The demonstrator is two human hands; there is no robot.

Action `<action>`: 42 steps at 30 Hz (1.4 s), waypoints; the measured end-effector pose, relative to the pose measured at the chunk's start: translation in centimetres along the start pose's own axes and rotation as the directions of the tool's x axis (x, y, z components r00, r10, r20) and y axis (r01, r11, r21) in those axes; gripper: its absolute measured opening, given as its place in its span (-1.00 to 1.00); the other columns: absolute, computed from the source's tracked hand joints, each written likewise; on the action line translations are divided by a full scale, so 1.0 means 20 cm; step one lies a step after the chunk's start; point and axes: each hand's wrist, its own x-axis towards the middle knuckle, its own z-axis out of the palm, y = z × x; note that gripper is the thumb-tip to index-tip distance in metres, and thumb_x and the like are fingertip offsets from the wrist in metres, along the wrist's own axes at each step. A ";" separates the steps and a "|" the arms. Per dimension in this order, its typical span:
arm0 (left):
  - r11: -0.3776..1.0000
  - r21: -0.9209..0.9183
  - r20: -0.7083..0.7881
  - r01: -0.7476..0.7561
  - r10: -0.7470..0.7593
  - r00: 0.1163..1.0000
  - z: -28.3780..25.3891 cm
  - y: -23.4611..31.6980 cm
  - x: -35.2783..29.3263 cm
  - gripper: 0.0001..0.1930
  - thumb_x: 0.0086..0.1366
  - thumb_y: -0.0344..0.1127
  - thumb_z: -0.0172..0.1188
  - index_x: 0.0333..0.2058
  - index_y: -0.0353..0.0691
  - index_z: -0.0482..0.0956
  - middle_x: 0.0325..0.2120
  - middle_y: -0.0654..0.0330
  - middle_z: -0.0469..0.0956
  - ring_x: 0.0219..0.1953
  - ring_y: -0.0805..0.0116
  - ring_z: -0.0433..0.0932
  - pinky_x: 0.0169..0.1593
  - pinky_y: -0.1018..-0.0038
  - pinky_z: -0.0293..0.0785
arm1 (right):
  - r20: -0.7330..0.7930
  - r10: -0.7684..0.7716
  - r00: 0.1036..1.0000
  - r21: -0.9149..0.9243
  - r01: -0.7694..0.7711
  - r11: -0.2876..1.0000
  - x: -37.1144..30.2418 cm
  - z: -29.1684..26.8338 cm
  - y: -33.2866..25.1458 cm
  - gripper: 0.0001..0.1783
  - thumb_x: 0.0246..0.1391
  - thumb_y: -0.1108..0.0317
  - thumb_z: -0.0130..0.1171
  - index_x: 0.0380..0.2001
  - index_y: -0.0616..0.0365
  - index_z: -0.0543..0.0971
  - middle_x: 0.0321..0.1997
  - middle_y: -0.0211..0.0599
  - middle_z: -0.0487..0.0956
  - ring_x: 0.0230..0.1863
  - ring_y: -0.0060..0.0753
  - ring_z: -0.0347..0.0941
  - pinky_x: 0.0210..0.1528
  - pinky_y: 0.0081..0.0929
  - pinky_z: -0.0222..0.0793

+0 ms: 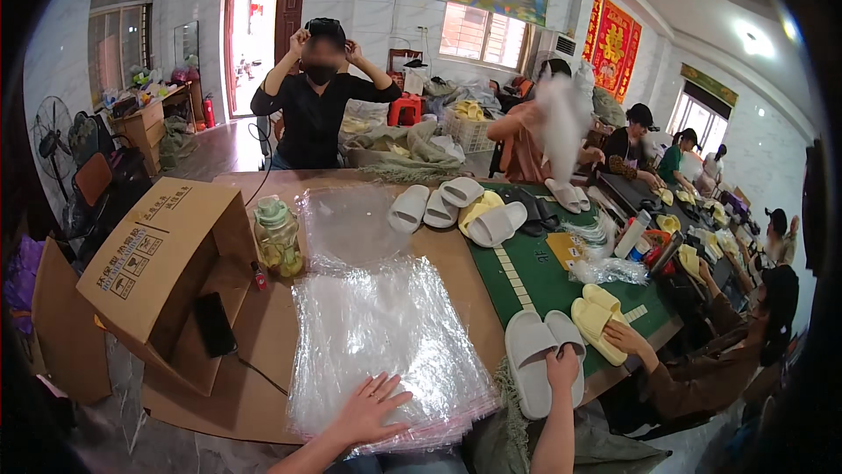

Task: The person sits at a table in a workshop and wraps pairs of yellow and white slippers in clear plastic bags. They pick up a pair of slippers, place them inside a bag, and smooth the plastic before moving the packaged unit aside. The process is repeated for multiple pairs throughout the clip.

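My left hand lies flat with fingers spread on a stack of clear plastic bags at the table's near edge. To the right, my right hand grips the inner side of a grey slide slipper, its fingers partly hidden under the strap. The matching grey slipper sits close against it on the left. Just beyond them is a pair of yellow slippers, touched by a co-worker's hand.
An open cardboard box stands at left, near a black phone on a cable and a glass jar. More grey slippers lie at the far edge by a green mat. Several people work around the table.
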 end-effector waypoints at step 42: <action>0.824 -0.477 -0.126 0.306 -0.409 0.904 -0.22 0.03 0.22 -0.62 0.43 -0.12 -0.05 -0.12 -0.27 0.63 -0.17 -0.06 0.62 -0.09 -0.07 0.57 -0.01 0.16 0.48 | 0.726 -0.539 0.426 0.536 0.140 0.832 -0.78 -0.56 -0.80 -0.60 0.08 0.37 0.18 0.01 0.23 0.51 -0.08 -0.08 0.61 -0.02 -0.16 0.54 0.00 -0.31 0.42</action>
